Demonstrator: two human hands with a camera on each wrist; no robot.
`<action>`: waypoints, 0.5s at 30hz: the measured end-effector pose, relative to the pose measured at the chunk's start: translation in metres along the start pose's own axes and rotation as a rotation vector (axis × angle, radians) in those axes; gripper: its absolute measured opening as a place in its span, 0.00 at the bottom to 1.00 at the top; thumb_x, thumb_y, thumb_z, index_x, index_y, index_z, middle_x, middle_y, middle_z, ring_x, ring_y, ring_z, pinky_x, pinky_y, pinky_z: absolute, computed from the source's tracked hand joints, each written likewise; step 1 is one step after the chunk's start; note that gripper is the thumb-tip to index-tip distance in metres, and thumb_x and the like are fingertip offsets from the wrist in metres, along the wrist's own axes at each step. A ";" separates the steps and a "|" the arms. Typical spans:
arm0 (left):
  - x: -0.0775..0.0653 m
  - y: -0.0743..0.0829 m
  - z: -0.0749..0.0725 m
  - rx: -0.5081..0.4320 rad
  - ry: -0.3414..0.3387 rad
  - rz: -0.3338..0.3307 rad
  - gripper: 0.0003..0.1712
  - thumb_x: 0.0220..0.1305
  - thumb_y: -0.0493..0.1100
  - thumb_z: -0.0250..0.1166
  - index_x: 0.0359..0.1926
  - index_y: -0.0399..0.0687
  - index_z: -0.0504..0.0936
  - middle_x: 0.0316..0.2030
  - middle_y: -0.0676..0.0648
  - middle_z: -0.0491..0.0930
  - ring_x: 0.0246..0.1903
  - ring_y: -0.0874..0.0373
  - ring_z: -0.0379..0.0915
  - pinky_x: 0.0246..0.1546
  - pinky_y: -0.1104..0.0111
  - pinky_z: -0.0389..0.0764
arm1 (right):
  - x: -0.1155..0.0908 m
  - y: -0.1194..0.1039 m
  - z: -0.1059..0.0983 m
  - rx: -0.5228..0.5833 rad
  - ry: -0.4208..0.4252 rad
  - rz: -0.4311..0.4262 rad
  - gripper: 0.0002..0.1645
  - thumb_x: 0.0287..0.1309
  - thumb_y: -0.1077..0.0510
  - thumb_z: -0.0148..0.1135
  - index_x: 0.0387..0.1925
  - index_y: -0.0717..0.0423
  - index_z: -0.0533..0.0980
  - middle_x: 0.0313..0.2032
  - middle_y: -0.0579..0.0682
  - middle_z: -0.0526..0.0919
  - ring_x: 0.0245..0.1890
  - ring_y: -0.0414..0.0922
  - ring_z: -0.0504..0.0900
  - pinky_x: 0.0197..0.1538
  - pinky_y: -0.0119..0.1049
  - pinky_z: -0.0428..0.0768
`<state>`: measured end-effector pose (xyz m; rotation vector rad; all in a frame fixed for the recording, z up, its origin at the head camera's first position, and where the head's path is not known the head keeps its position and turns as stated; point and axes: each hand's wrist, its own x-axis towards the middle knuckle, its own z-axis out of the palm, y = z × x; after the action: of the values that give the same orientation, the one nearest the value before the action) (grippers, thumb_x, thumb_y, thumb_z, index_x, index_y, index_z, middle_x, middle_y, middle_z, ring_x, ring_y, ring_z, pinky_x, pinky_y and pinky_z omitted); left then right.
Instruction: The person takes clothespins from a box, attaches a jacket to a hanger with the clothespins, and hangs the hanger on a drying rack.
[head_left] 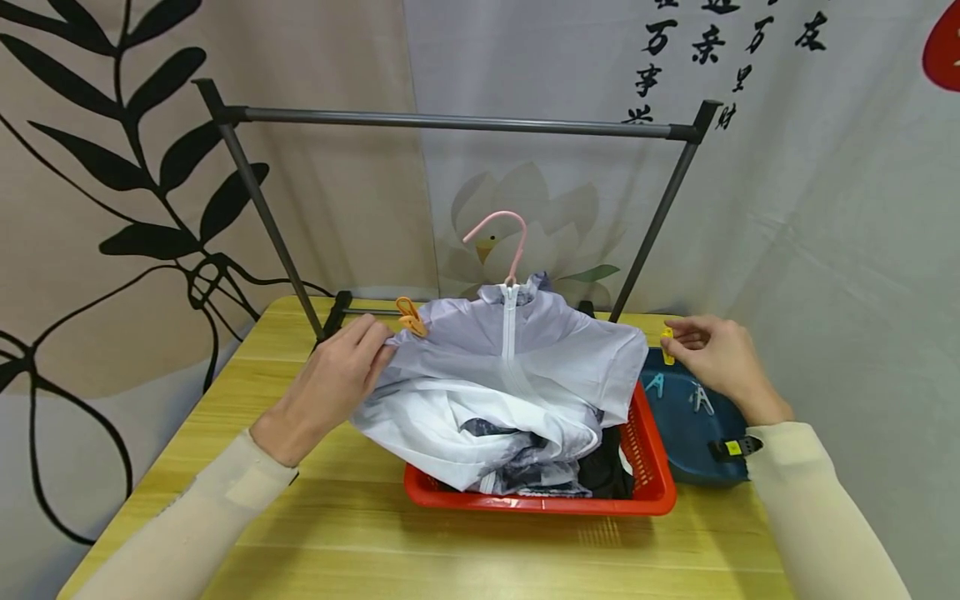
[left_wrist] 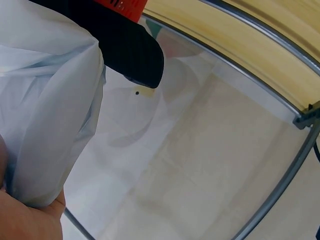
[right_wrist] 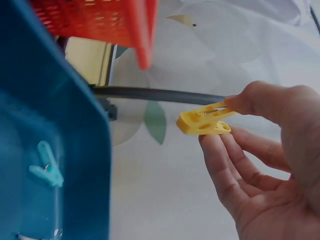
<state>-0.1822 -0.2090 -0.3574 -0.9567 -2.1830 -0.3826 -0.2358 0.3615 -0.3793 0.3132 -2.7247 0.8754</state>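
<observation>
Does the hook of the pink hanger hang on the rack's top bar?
No, the head view shows the pink hook below the top bar, with backdrop visible between them.

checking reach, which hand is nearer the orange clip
Left. The left hand grips the pale garment beside the orange clip; the right hand is across the garment, by the blue basin, pinching a yellow clip.

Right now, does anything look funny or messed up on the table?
Yes, a little. The shirt is bunched over the red basket, and an orange clip sits on just one side, so it looks lopsided. Its pink hook isn't on the gray bar. I see nothing spilled or broken.
</observation>
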 end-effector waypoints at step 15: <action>-0.001 -0.001 0.002 0.000 0.003 0.002 0.07 0.87 0.33 0.65 0.46 0.34 0.80 0.37 0.42 0.77 0.35 0.51 0.74 0.33 0.59 0.86 | -0.001 -0.029 -0.010 0.224 0.149 -0.063 0.19 0.74 0.66 0.78 0.62 0.70 0.87 0.52 0.71 0.92 0.41 0.13 0.85 0.50 0.10 0.81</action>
<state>-0.1835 -0.2095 -0.3593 -0.9582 -2.1794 -0.3829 -0.2253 0.3449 -0.3559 0.3595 -2.4715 1.1405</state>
